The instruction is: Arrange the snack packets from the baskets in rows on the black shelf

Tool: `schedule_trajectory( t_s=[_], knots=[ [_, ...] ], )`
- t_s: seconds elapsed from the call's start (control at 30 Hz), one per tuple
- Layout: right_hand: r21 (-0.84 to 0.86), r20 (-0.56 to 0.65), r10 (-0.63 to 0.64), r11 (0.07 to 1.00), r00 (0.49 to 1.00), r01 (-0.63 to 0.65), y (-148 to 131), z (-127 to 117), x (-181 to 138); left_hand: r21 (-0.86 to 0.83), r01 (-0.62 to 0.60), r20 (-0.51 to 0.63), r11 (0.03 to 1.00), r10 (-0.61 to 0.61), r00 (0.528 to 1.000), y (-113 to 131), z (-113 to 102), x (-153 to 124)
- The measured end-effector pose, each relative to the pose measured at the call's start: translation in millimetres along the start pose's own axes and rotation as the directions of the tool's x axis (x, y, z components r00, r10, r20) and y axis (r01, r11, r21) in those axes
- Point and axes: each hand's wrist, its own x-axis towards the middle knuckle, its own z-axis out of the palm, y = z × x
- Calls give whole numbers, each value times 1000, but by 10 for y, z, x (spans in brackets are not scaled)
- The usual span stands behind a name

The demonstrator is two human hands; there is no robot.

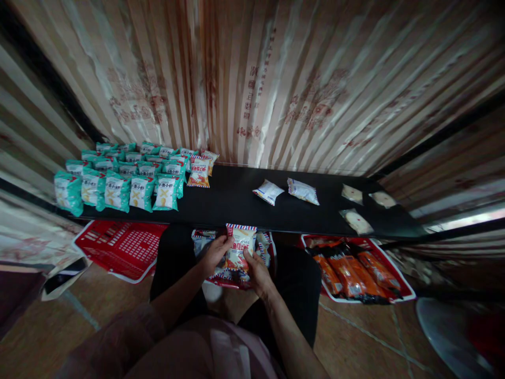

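Observation:
Between my knees, both hands hold one snack bag (239, 246) with a striped top edge and red lettering. My left hand (216, 253) is closed on its left side, and my right hand (258, 271) grips its lower right side. Beneath them is a red basket (273, 258) with several more snack bags inside, partly hidden by my hands. On the black shelf ahead, a matching bag (199, 171) stands at the right end of the teal snack bags (117, 190), with another partly hidden behind it.
Two white-backed bags (269, 192) lie mid-shelf on the black surface (221, 205). Several clear packets (357, 221) lie to the right. Below are a red basket (122, 247) at left and a basket of orange packages (349, 271) at right. A pleated curtain (236, 79) hangs behind.

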Motion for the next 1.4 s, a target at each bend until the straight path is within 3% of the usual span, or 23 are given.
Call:
schedule_trajectory(
  t_s=[0.23, 0.67, 1.03, 1.4],
  knots=[
    [-22, -28, 15, 1000, 999, -15, -32, 29, 48, -20, -29, 41, 999, 30, 999, -145, -35, 25],
    [-158, 84, -31, 987, 996, 44, -94, 81, 37, 124, -131, -175, 984, 152, 973, -147, -126, 141],
    [-177, 84, -35, 983, 996, 49, -99, 85, 103, 280, -186, -212, 942, 249, 945, -68, -233, 205],
    [-267, 57, -112, 956, 992, 123, -139, 330, 192, -2, -179, -102, 984, 178, 979, 107, -369, 123]
  ],
)
